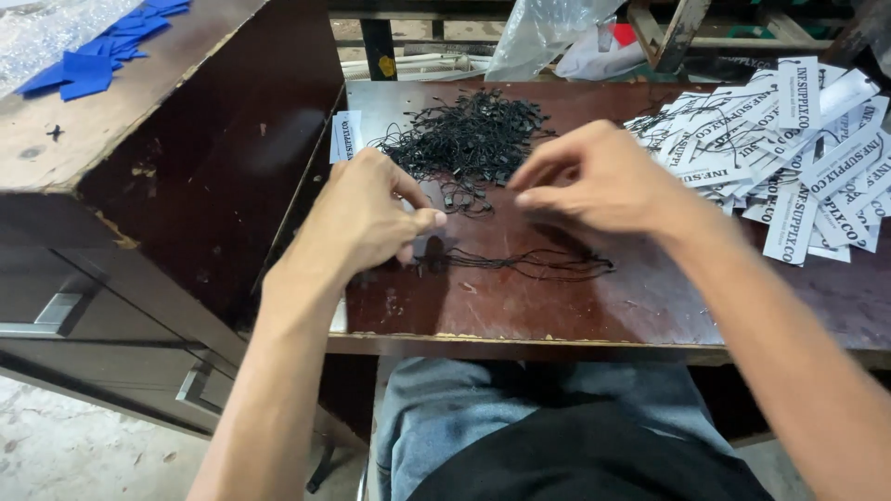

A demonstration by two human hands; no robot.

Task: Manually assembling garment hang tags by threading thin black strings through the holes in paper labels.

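Observation:
My left hand (367, 218) hovers over the dark wooden table (557, 306), its thumb and fingers pinched on the end of a thin black string loop. My right hand (594, 181) is a little to the right, fingers curled and pinching near the same fine string. A small bundle of black string loops (538, 264) lies flat on the table just below both hands. Behind the hands sits a tangled heap of black string fasteners (469, 134). A spread pile of white printed paper tags (798, 153), several threaded with strings, covers the table's right side.
A brown cabinet (176, 158) with drawers stands at the left, with blue fabric pieces (102, 51) and clear plastic on top. One white tag (346, 134) leans at the table's left edge. Clear plastic bags (548, 32) lie behind. My lap (557, 436) is below the front edge.

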